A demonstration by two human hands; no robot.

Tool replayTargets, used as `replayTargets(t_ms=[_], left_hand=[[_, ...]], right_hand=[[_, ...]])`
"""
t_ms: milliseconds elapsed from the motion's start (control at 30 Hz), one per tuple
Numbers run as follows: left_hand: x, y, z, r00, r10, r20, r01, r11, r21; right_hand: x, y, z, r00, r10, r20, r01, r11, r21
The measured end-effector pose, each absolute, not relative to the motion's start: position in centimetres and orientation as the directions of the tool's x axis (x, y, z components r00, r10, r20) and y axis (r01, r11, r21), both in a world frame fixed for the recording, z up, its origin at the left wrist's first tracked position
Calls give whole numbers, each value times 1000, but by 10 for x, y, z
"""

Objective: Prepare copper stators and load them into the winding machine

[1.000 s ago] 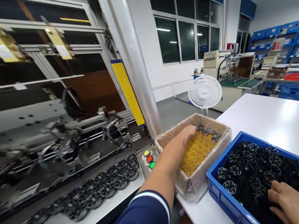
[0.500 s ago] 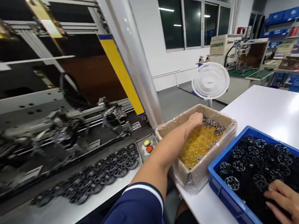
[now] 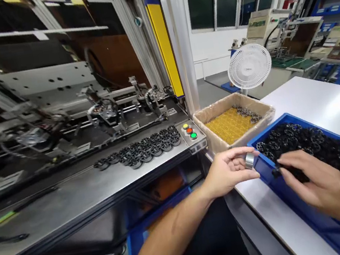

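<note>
My left hand (image 3: 225, 174) grips a short silver metal ring (image 3: 249, 160) between thumb and fingers, above the near corner of a blue bin. Just to its right, my right hand (image 3: 321, 185) pinches a small black part (image 3: 275, 172), mostly hidden by the fingers, over the edge of the blue bin (image 3: 287, 197). The two parts are apart. Many black spoked parts (image 3: 316, 135) are heaped in the bin. Behind the left hand stands a plastic-lined cardboard box (image 3: 222, 147) holding a yellow lattice layer (image 3: 230, 126) and several silver-rimmed parts (image 3: 245, 111) along its far side.
Rows of black wheel-like parts (image 3: 150, 148) lie on the machine's metal ledge (image 3: 79, 190). A button box (image 3: 197, 144) with yellow, red and green buttons sits at the ledge's right end. A white fan (image 3: 249, 66) stands behind the white table (image 3: 311, 97).
My left hand has come out of the cardboard box towards me with the silver ring. My right hand has risen from the heap to the bin's edge with a small black part. The view has shifted.
</note>
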State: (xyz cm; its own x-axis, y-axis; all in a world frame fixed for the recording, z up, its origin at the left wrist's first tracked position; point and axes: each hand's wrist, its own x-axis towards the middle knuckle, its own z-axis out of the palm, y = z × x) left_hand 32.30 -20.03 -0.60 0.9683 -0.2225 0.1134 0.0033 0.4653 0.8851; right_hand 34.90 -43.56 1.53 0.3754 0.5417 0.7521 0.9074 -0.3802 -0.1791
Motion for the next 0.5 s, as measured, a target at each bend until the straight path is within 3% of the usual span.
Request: replayTargets(t_ms=[167, 367, 500], left_hand=[[288, -214, -5, 951, -301, 75, 81, 476, 876], [272, -230, -11, 951, -302, 69, 104, 521, 847], [269, -235, -15, 962, -245, 122, 35, 551, 834]], right_hand=[[317, -415, 18, 396, 507, 765, 918, -210, -336], [305, -418, 14, 382, 549, 744, 923, -176, -343], [301, -419, 18, 324, 575, 751, 945, -167, -280]])
